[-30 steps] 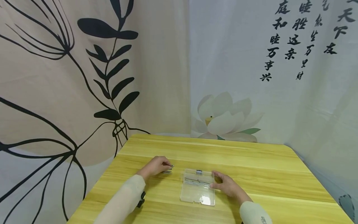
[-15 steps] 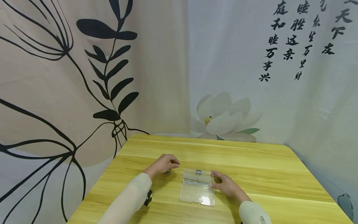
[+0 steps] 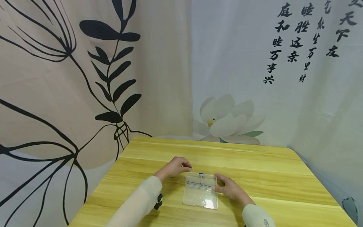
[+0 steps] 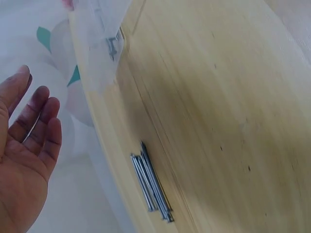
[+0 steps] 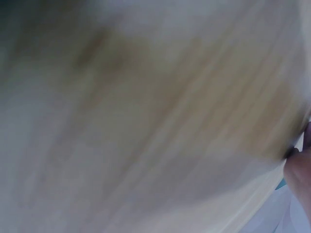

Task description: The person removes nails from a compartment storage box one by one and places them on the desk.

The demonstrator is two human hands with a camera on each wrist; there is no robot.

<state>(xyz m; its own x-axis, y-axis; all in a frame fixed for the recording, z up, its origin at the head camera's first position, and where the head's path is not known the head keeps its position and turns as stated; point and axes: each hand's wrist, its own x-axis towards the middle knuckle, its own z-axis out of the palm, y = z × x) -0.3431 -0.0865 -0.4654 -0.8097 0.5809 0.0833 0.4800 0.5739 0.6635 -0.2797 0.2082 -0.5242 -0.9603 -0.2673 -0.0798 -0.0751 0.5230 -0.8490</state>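
Observation:
A clear plastic case [image 3: 199,200] lies opened flat on the table, with a few thin metal nails [image 3: 195,185] across its middle. My right hand [image 3: 231,188] grips the case's right edge, thumb on the near side and fingers behind; only a fingertip part of that hand [image 5: 300,177] shows in the right wrist view. My left hand [image 3: 177,166] hovers by the case's far left corner. In the left wrist view its thumb and loosely bent fingers stand apart, nothing between them. A small bunch of steel nails [image 4: 151,187] lies on the table, mostly hidden by the left wrist in the head view.
The wooden table [image 3: 272,176] reaches back to a printed curtain [image 3: 164,78] with leaves, a lotus and black writing. A dark clasp-like piece [image 3: 201,175] sits at the case's far edge. The right wrist view is mostly blurred table.
My left hand has moved right, from over the loose nails to the case's far left corner, its fingers loosening. The right hand and the case have stayed in place.

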